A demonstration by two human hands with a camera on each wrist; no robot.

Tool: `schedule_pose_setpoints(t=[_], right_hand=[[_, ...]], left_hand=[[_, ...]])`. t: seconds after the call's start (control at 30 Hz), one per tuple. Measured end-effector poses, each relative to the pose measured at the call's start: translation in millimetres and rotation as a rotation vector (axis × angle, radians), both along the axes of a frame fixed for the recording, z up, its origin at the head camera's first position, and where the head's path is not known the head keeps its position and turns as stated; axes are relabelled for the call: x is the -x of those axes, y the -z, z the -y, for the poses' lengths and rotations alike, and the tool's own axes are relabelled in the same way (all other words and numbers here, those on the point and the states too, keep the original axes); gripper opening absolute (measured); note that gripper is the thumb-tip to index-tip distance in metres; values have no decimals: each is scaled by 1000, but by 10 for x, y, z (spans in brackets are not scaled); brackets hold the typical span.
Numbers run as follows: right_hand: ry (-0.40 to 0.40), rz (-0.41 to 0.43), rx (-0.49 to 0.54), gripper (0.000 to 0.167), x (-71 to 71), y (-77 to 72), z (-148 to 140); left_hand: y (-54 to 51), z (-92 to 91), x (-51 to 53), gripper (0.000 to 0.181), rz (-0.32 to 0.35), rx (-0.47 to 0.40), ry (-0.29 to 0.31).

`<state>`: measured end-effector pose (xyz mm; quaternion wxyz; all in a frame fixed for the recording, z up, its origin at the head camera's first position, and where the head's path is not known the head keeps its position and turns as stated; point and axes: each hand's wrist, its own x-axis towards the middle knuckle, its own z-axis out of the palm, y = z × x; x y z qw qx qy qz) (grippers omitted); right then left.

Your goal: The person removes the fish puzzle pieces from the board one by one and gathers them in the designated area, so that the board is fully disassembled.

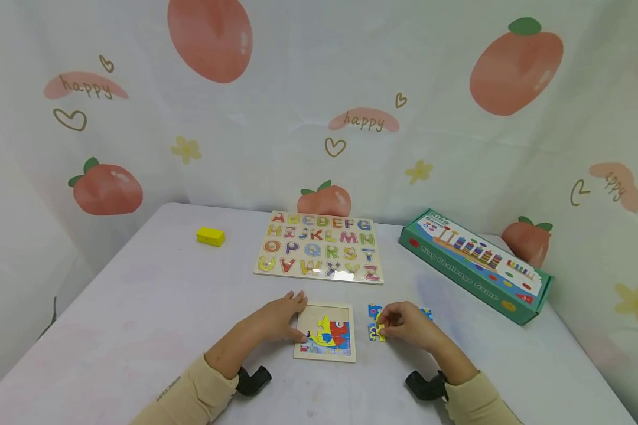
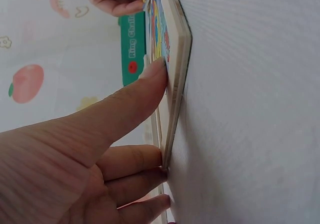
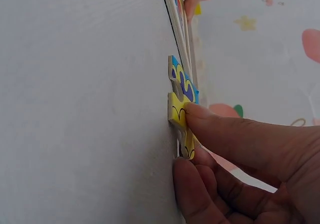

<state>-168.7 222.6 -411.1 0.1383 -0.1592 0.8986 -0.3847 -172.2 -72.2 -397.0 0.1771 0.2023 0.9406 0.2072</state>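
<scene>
A wooden puzzle tray (image 1: 324,358) lies flat near the middle of the table, with a partly assembled colourful picture (image 1: 340,333) in its lower part. My left hand (image 1: 276,319) rests at its left side; the thumb (image 2: 150,79) touches the frame and the fairly straight fingers touch its edge. Right of the tray, my right hand (image 1: 408,323) pinches a yellow jigsaw piece (image 3: 177,109) between thumb and fingers, low over the table. Beside it sits a blue-and-yellow jigsaw piece (image 3: 186,84). Another blue piece (image 1: 427,312) is partly hidden behind the right hand.
Behind the tray lies a wooden alphabet board (image 1: 319,248). A green Ring Challenge Game box (image 1: 473,265) stands at the back right, and a yellow block (image 1: 210,236) at the back left. A printed curtain (image 1: 276,147) hangs behind the table.
</scene>
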Motion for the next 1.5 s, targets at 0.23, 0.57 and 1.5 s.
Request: schedule_pose_setpoints(t=[0.23,0.57,1.5], right_hand=[[24,8,-24,12,-13,-23,39],[-13,-27,-29,18,29,-65,53],[-96,133,-55,17,259,-123,977]], left_hand=[[-28,12,-10,80,4,2,-5],[4,14,0,80,5,-9,10],[-15,13,8,78,13,3,18]])
